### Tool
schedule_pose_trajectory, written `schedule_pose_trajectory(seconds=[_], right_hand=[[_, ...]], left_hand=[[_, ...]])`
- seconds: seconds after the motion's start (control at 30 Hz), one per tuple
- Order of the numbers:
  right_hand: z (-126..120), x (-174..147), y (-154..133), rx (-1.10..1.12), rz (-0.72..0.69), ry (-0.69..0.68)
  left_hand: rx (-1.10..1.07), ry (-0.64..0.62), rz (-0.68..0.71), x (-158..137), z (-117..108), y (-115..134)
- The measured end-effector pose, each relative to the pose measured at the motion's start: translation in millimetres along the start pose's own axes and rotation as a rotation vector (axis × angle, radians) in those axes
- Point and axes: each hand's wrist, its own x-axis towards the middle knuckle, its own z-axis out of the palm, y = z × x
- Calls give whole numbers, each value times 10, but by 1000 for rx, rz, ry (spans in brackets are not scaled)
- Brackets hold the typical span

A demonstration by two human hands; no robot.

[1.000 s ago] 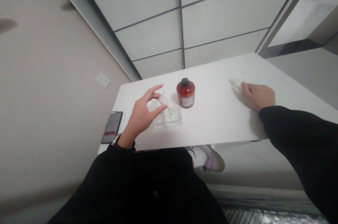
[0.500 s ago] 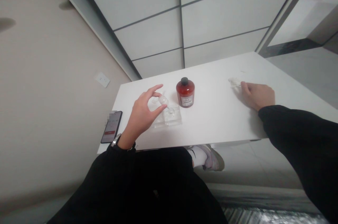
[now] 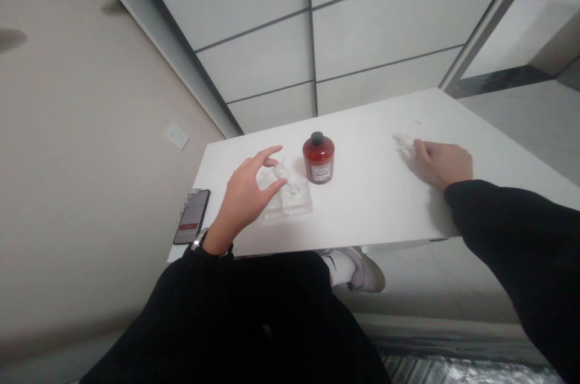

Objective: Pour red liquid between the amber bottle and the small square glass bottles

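Between the thumb and a finger of my left hand (image 3: 245, 188) is a small clear rounded piece (image 3: 281, 171), held above a transparent tray (image 3: 296, 206). Another clear rounded thing (image 3: 294, 189) lies in that tray. At the right, my right hand (image 3: 444, 162) rests on the table, its fingers closed on a crumpled white tissue (image 3: 402, 141). Just right of the tray stands a red-brown bottle (image 3: 318, 159), upright, with a black cap and a pale label.
A phone (image 3: 192, 217) lies at the left edge of the white table (image 3: 362, 209). Behind the table rise pale panelled doors (image 3: 267, 40), and a wall with a socket (image 3: 176, 136) stands at the left. A shoe (image 3: 366, 272) shows below the front edge.
Almost nothing differs. Both hands keep their places and their holds, with only a slight shift of the view.
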Motion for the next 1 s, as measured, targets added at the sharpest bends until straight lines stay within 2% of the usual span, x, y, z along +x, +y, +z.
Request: schedule_pose_trajectory(seconds=[0.4,0.53,0.63,0.73,0.8,0.9,1.0], right_hand=[[4,0,3,14,-11,3],[-11,-11,0,10,-17,4],[-14,-13,-5,6,-15,10],[-7,-12,-7,7,-16,11],[-2,-11,-7,10,-18,8],[2,-11,-10,15,-19,3],[-1,-10,-16,18,-17,-5]], left_hand=[[13,-26,-22,3,10,3],[-100,-43,-18,8,-26,-18],[-158,-47,-13,2,-138,-58],[-178,-17,-3,-1,-296,-155],[-198,59,-7,12,-376,-262],[-161,149,-22,70,-394,-469],[15,72,-56,179,-272,-679]])
